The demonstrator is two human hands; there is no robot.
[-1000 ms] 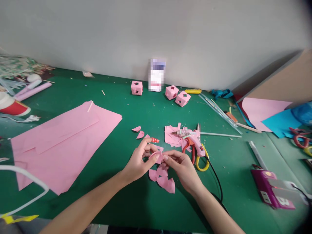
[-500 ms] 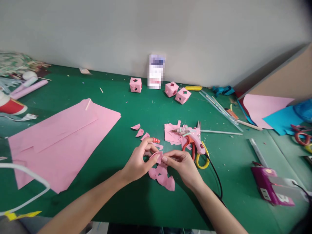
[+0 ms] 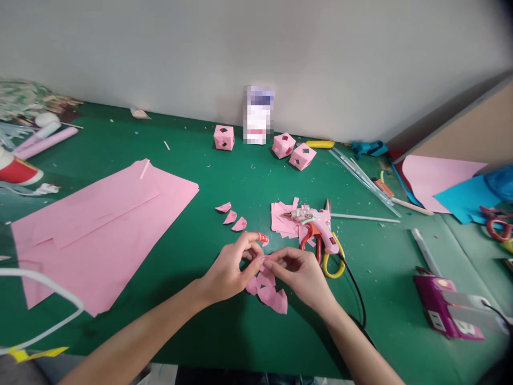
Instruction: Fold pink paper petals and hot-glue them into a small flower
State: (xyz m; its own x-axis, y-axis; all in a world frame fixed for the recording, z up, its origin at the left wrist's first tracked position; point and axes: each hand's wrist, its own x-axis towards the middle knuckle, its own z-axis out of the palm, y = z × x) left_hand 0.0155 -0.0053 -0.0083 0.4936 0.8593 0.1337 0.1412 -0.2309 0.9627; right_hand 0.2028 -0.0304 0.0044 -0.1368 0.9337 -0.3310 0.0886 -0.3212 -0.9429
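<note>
My left hand [image 3: 234,267] and my right hand [image 3: 298,272] meet over the green table, both pinching one small pink paper piece [image 3: 263,260] between thumbs and fingers. A red wrap covers one left fingertip. Right below them lies a joined group of curved pink pieces [image 3: 272,294] with a diamond-shaped gap. Three loose folded pink pieces [image 3: 230,217] rest beyond my left hand. Beyond my right hand, a pink glue gun [image 3: 320,222] lies across a pile of pink paper strips [image 3: 280,216] and scissors with red and yellow handles [image 3: 334,264].
Three pink paper cubes [image 3: 223,138] stand near the wall, around a blurred upright card [image 3: 258,115]. Large pink sheets [image 3: 100,235] cover the left side. A purple power box [image 3: 435,307] sits at right; a black cord runs from the glue gun to the front edge.
The pink piece has tilted flatter between my fingers and shows less of its face. My left hand has shifted slightly nearer to me, leaving the third loose piece fully visible.
</note>
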